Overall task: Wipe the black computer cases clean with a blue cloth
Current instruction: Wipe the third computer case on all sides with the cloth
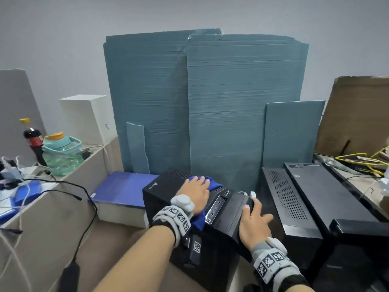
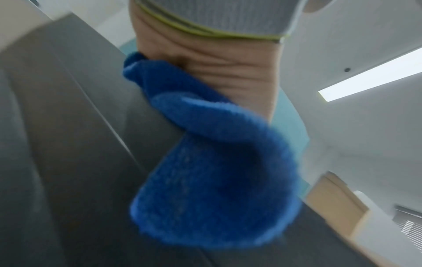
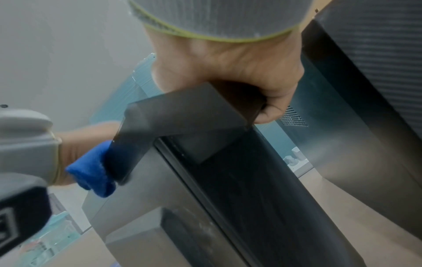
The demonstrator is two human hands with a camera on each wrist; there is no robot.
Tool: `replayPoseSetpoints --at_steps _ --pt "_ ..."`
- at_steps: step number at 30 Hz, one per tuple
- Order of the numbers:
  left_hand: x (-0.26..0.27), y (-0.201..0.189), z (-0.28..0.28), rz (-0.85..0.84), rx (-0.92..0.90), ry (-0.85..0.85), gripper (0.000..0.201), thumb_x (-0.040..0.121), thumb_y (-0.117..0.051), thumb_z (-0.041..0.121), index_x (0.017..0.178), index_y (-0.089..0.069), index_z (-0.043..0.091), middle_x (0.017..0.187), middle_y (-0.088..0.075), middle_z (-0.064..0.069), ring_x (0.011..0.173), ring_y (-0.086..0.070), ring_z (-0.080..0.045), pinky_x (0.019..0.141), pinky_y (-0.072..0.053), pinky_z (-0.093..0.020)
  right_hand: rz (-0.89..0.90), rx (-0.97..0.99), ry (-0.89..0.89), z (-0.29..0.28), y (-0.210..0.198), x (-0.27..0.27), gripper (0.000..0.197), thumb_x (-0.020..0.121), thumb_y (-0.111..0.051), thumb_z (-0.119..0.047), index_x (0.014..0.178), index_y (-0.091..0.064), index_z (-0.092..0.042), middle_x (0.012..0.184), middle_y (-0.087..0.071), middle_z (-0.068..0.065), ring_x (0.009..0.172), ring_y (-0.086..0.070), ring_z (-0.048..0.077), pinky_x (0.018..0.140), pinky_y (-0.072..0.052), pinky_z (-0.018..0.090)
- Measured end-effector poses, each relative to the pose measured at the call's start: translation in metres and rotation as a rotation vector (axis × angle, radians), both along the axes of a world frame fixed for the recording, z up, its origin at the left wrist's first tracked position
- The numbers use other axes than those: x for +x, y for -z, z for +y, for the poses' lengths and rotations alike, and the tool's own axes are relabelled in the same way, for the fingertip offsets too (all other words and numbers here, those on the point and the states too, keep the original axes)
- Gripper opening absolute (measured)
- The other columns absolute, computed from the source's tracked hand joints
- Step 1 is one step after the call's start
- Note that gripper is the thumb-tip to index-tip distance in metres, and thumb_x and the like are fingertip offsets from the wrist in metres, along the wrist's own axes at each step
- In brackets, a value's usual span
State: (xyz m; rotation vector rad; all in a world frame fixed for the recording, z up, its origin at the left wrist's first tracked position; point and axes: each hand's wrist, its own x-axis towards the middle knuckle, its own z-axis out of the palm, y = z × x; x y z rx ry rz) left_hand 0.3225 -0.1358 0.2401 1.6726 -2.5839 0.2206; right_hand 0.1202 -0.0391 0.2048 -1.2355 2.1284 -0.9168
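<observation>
Wiping the tilted black computer case (image 1: 174, 190).
Left hand (image 1: 196, 196) flat, fingers straight on blue cloth (image 1: 212, 183); right hand (image 1: 253, 222) at 3 o'clock, fingers curled gripping case edge.

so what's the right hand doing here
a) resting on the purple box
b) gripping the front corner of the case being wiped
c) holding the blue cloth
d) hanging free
b: the right hand curls round the corner of the black case, while the left hand presses the blue cloth.
</observation>
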Motion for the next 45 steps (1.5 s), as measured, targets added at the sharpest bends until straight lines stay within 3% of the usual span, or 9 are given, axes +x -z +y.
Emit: replayPoseSetpoints --at_steps 5,10,17,21,28,33,37,40,45 --pt "-0.055 0.002 0.036 0.027 0.028 0.225 0.050 0.106 -0.028 0.027 0.153 -0.031 0.011 0.160 -0.032 -0.010 0.145 -0.029 -0.031 0.118 -0.023 -0.048 -0.013 -0.006 0.036 -0.002 -0.003 -0.001 0.050 0.103 -0.026 -0.045 0.153 -0.023 -0.043 0.125 -0.041 0.026 0.074 -0.047 0.034 0.085 -0.037 0.045" --pt "-0.045 0.002 0.040 0.105 0.065 0.268 0.048 0.106 -0.033 0.022 0.153 -0.035 0.013 0.161 -0.032 -0.006 0.146 -0.025 -0.028 0.120 -0.020 -0.044 -0.021 0.015 0.063 -0.001 -0.004 -0.001 0.050 0.105 -0.026 -0.042 0.154 -0.024 -0.035 0.129 -0.043 0.033 0.079 -0.043 0.034 0.087 -0.035 0.045" --pt "0.038 -0.011 -0.007 0.123 0.107 0.037 0.046 0.106 -0.030 0.021 0.152 -0.036 0.015 0.158 -0.034 -0.006 0.145 -0.025 -0.027 0.116 -0.029 -0.050 -0.050 0.008 0.046 0.001 -0.005 -0.002 0.047 0.105 -0.024 -0.037 0.151 -0.024 -0.033 0.115 -0.044 0.028 0.078 -0.043 0.033 0.081 -0.031 0.043" --pt "0.083 -0.012 -0.031 0.133 0.135 -0.127 0.049 0.107 -0.028 0.024 0.156 -0.031 0.018 0.164 -0.026 -0.005 0.150 -0.018 -0.027 0.119 -0.023 -0.051 -0.033 0.014 0.044 0.000 -0.006 -0.001 0.047 0.105 -0.022 -0.041 0.151 -0.023 -0.033 0.127 -0.043 0.030 0.069 -0.046 0.031 0.081 -0.033 0.043" --pt "0.110 -0.002 -0.064 0.219 0.099 -0.319 0.048 0.105 -0.031 0.023 0.153 -0.037 0.015 0.158 -0.036 -0.015 0.142 -0.036 -0.036 0.114 -0.032 -0.044 -0.037 -0.023 0.031 -0.001 -0.005 0.000 0.043 0.106 -0.020 -0.028 0.148 -0.028 -0.032 0.122 -0.045 0.016 0.080 -0.047 0.035 0.075 -0.034 0.043" --pt "0.079 0.004 -0.065 0.081 -0.006 -0.262 0.041 0.104 -0.027 0.023 0.138 -0.046 0.011 0.138 -0.051 -0.012 0.125 -0.049 -0.031 0.102 -0.038 -0.045 -0.093 -0.062 0.070 0.003 -0.002 -0.002 0.046 0.107 -0.020 -0.035 0.153 -0.025 -0.038 0.111 -0.041 0.011 0.071 -0.046 0.029 0.079 -0.033 0.041" --pt "0.034 -0.001 -0.045 0.079 -0.034 -0.114 0.034 0.102 -0.028 0.022 0.127 -0.050 0.013 0.128 -0.054 -0.009 0.119 -0.052 -0.028 0.099 -0.039 -0.045 -0.145 -0.094 0.107 0.004 -0.001 -0.003 0.048 0.108 -0.018 -0.041 0.153 -0.029 -0.030 0.136 -0.045 0.017 0.091 -0.049 0.036 0.085 -0.031 0.041" --pt "-0.011 0.000 -0.024 0.117 -0.034 0.029 0.032 0.102 -0.028 0.022 0.121 -0.051 0.013 0.123 -0.055 -0.008 0.116 -0.053 -0.029 0.098 -0.041 -0.045 -0.171 -0.093 0.149 0.002 0.000 -0.003 0.051 0.108 -0.014 -0.042 0.147 -0.039 -0.022 0.138 -0.048 0.018 0.110 -0.052 0.041 0.092 -0.034 0.044" --pt "-0.077 -0.001 0.025 0.179 0.027 0.233 0.065 0.090 -0.003 0.035 0.123 -0.053 0.010 0.127 -0.056 -0.012 0.117 -0.051 -0.032 0.099 -0.041 -0.048 -0.172 -0.092 0.120 0.003 -0.005 -0.005 0.063 0.105 -0.005 -0.044 0.148 -0.036 -0.011 0.147 -0.040 0.024 0.125 -0.043 0.045 0.102 -0.032 0.049"
